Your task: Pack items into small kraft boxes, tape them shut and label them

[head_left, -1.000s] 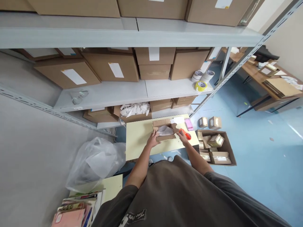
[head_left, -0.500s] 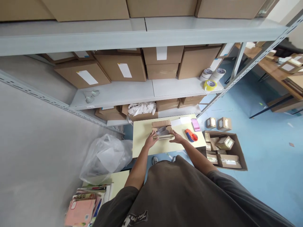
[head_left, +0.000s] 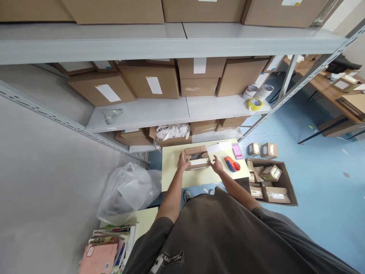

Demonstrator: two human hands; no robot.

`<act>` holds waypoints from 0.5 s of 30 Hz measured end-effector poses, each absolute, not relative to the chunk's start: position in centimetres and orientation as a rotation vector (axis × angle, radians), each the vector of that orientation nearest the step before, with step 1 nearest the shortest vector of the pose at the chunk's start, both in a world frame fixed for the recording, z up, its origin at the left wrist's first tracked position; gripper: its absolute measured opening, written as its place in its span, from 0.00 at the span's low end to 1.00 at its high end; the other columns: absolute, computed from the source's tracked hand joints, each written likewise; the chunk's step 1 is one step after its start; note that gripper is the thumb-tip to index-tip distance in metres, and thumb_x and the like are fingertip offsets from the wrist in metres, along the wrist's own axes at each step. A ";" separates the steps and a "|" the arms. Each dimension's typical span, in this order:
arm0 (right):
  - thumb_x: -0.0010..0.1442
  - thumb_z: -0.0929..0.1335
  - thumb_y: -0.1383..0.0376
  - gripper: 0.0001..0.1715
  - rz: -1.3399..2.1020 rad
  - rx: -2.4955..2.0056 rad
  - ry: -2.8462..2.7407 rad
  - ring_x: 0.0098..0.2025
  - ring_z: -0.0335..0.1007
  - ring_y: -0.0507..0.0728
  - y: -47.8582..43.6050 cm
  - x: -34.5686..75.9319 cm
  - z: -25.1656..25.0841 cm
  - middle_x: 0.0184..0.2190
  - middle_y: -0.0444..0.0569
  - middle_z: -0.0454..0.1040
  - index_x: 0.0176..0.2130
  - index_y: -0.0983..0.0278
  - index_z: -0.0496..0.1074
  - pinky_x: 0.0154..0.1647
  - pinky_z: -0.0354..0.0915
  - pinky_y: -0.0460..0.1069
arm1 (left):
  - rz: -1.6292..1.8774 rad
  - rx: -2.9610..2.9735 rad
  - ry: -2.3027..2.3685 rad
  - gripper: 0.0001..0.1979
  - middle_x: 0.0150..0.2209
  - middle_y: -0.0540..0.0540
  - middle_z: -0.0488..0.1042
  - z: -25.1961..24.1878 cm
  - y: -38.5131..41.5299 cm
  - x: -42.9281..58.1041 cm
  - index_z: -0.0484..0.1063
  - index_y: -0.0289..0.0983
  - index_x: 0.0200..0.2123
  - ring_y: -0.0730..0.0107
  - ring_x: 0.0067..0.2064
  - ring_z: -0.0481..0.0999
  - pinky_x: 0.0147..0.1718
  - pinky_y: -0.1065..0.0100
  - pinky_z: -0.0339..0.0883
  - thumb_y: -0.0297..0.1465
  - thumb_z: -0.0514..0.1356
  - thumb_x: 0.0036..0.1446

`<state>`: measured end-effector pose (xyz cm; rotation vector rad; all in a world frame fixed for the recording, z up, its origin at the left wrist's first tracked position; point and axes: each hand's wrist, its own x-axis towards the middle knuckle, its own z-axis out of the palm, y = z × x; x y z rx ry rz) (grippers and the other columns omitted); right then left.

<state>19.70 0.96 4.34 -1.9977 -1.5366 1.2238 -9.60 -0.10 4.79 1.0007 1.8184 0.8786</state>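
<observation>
A small cardboard box [head_left: 197,166] lies on the pale yellow table with its top open and its back flap raised. Grey material [head_left: 196,156] shows inside, though I cannot make out what it is. A white strip runs along the front flap. My left hand [head_left: 182,163] grips the box's left front corner, thumb at the flap. At the right corner, my right hand [head_left: 217,165] has its fingers apart, with the thumb side near or touching the cardboard. An orange and blue tape dispenser [head_left: 232,164] lies to the right of that hand.
Metal shelving [head_left: 159,108] with cardboard boxes rises behind the table [head_left: 171,179]. A large carton [head_left: 291,186] of packed boxes stands on the floor at right. To the left are a clear plastic bag [head_left: 128,194] and stacked books [head_left: 99,255]. White papers [head_left: 219,146] lie at the table's back.
The box's front flap has tipped inward, so its white strip now faces up. My left hand has shifted up the left side, and my right hand has moved slightly right, fingers spread.
</observation>
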 end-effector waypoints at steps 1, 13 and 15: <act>0.55 0.78 0.59 0.52 1.218 -1.978 -1.552 0.63 0.73 0.69 1.5 19.6 4.6 0.64 0.60 0.74 0.72 0.58 0.62 0.64 0.67 0.60 | 0.866 0.963 1.757 0.57 0.72 0.33 0.63 4.8 0.8 -10.1 0.62 0.41 0.72 0.42 0.71 0.66 0.68 0.54 0.61 0.22 0.75 0.36; 0.64 0.69 0.68 0.51 1.059 -1.823 -2.152 0.69 0.69 0.67 2.2 18.8 3.8 0.79 0.54 0.54 0.80 0.53 0.50 0.64 0.71 0.58 | 0.801 1.359 1.659 0.17 0.57 0.43 0.78 3.4 -0.5 -11.3 0.77 0.40 0.44 0.60 0.57 0.77 0.59 0.62 0.68 0.22 0.66 0.50; 0.69 0.64 0.67 0.45 1.044 -1.901 -2.198 0.70 0.68 0.66 1.5 18.5 3.1 0.79 0.52 0.54 0.80 0.54 0.51 0.63 0.71 0.57 | 0.753 1.319 1.682 0.20 0.57 0.43 0.79 3.0 -1.4 -11.1 0.76 0.40 0.50 0.60 0.55 0.78 0.57 0.63 0.69 0.24 0.67 0.52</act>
